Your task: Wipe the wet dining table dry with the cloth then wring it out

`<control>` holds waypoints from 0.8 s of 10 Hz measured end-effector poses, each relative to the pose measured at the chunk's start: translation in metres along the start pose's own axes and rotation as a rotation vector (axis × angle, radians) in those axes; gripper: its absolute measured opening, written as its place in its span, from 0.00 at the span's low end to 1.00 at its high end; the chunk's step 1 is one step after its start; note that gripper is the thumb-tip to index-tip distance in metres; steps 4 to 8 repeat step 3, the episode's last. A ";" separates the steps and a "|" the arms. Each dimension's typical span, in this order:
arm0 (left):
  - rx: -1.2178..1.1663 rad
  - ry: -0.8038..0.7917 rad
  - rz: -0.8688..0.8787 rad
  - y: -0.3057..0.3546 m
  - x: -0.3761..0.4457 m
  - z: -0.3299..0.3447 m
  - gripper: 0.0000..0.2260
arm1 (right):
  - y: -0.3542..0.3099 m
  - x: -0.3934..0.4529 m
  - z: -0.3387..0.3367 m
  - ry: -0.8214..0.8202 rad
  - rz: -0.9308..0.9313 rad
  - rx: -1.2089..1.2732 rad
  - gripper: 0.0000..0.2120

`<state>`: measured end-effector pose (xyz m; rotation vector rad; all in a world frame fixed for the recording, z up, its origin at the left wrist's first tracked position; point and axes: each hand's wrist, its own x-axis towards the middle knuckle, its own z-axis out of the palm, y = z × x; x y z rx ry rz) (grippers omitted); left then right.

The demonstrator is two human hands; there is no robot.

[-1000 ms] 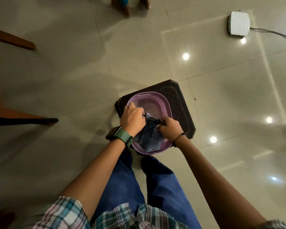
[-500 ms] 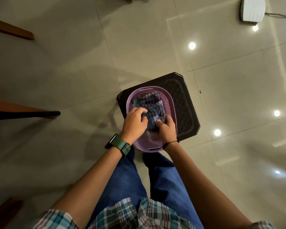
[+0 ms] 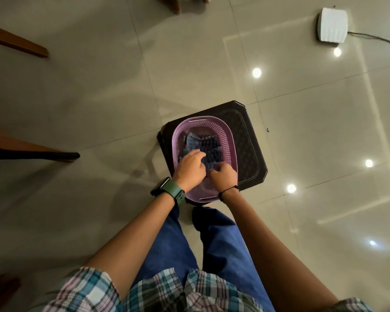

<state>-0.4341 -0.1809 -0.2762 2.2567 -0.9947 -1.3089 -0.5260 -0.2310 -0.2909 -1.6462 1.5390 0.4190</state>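
A purple perforated basket (image 3: pixel 226 140) is sitting on a dark plastic stool (image 3: pixel 245 140), and a dark checked cloth (image 3: pixel 208 145) is lying spread inside it. The left hand (image 3: pixel 190 168) is resting on the cloth's near edge with fingers loosely curled, seemingly pressing rather than gripping. The right hand (image 3: pixel 223 176) is bunching into a loose fist on the cloth's near corner, probably pinching it.

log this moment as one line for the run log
stage: cloth in basket | left hand: on checked cloth | right hand: at cloth's near edge | purple basket: on dark stool | dining table: not in view
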 end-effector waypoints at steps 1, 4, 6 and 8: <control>-0.038 0.216 0.051 -0.002 -0.013 -0.022 0.17 | -0.015 -0.005 -0.012 0.109 -0.169 -0.052 0.12; -0.034 0.539 -0.020 -0.017 -0.067 -0.094 0.17 | -0.095 -0.020 -0.031 0.102 -0.593 -0.263 0.14; -0.034 0.539 -0.020 -0.017 -0.067 -0.094 0.17 | -0.095 -0.020 -0.031 0.102 -0.593 -0.263 0.14; -0.034 0.539 -0.020 -0.017 -0.067 -0.094 0.17 | -0.095 -0.020 -0.031 0.102 -0.593 -0.263 0.14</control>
